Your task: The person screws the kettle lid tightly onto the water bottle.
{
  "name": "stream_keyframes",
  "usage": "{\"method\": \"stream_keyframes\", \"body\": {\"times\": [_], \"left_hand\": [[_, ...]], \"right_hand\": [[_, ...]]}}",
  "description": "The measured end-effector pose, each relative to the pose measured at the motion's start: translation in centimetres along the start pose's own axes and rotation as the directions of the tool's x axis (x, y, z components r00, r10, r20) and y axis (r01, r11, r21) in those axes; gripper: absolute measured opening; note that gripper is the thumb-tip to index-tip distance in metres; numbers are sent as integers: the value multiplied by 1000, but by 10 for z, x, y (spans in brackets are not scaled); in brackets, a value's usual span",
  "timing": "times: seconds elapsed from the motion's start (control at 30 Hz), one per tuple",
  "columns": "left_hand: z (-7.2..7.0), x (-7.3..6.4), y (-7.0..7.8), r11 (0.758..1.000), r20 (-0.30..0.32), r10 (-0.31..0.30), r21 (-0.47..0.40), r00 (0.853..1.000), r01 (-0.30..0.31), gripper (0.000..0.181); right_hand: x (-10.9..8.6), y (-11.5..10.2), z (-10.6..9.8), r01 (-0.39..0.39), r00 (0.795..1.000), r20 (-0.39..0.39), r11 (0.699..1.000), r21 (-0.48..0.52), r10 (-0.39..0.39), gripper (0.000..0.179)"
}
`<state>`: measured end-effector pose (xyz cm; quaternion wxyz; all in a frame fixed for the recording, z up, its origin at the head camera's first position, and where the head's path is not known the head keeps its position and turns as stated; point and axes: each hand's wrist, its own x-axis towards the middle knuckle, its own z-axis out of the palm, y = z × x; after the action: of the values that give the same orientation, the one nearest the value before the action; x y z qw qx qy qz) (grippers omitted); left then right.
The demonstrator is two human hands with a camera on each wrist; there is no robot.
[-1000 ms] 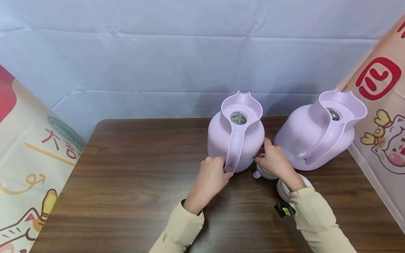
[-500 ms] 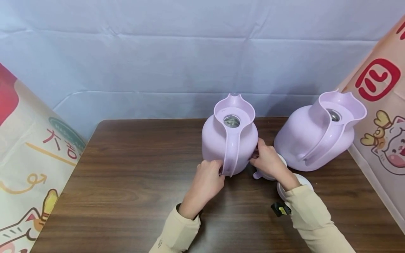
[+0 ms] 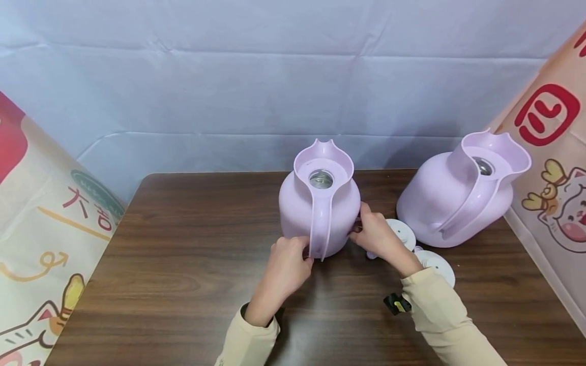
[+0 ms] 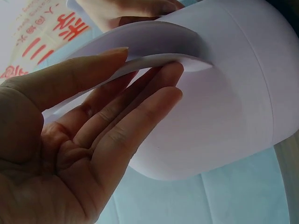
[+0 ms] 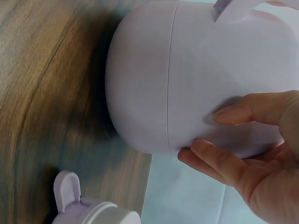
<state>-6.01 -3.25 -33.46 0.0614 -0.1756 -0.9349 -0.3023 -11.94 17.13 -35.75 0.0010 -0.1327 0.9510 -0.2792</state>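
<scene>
A pale blue sheet hangs behind the brown wood-grain table; printed cartoon banners flank it.

Head view: even, diffuse light from above, mostly sharp, soft shadows on the backdrop past the far edge of the desk, dull sheen toward its near edge. Left wrist view is dimmer: left hand reads dark against the pale jug, printed sheet behind hazy and washed out. Right wrist view: muted, slightly soft, dark shadow on the desk along the jug's base.
</scene>
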Motion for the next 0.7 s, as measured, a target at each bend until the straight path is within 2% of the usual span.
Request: {"method": "stream_keyframes", "body": {"times": [0.43, 0.7], "left_hand": [[-9, -8, -10, 1000, -13, -15, 15, 1000, 15, 16], [-15, -8, -15, 999, -9, -36, -6, 999, 36, 14]], "right_hand": [[5, -13, 10, 22, 1000, -17, 1000, 5, -22, 51], [10, -17, 17, 18, 1000, -18, 1000, 4, -18, 53]]}}
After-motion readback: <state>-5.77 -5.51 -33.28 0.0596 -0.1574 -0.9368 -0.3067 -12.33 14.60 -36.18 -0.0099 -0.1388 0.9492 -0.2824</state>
